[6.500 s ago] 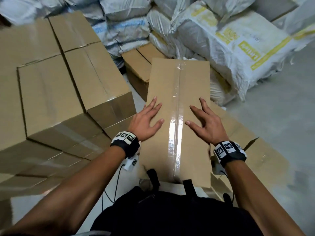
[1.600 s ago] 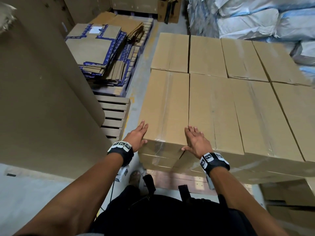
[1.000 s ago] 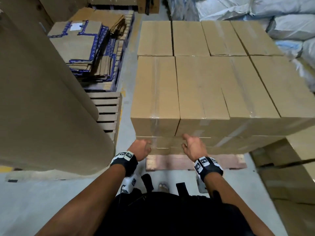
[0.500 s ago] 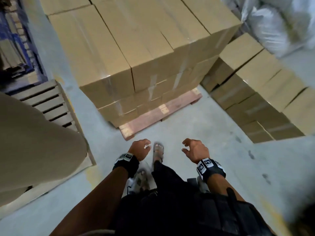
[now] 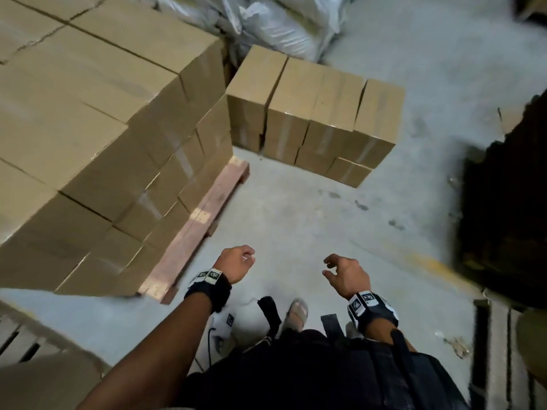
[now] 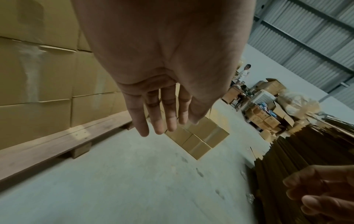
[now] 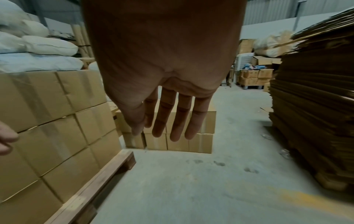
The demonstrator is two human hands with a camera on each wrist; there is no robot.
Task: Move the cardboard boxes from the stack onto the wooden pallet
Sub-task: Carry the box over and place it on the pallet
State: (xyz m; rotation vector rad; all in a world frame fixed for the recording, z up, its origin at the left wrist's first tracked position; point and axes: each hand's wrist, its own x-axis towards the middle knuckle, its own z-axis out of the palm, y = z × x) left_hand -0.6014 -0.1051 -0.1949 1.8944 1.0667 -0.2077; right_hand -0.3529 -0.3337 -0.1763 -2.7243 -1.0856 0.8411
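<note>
Hands (image 5: pixel 236 263) empty (loose), loaded wooden pallet (image 5: pixel 195 226) left, flattened cardboard (image 7: pixel 314 106) right.

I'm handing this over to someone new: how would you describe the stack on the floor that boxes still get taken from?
Find the big block of boxes on the wooden pallet. Just past its far corner, in front of the white sacks, a smaller stack of cardboard boxes stands. Unlike the pallet load it sits directly on the concrete floor, lower, with a stepped right end.

Bare concrete floor (image 5: pixel 296 220) ahead; loaded pallet (image 5: pixel 195 226) left, flattened cardboard pile (image 7: pixel 314 115) right.
</note>
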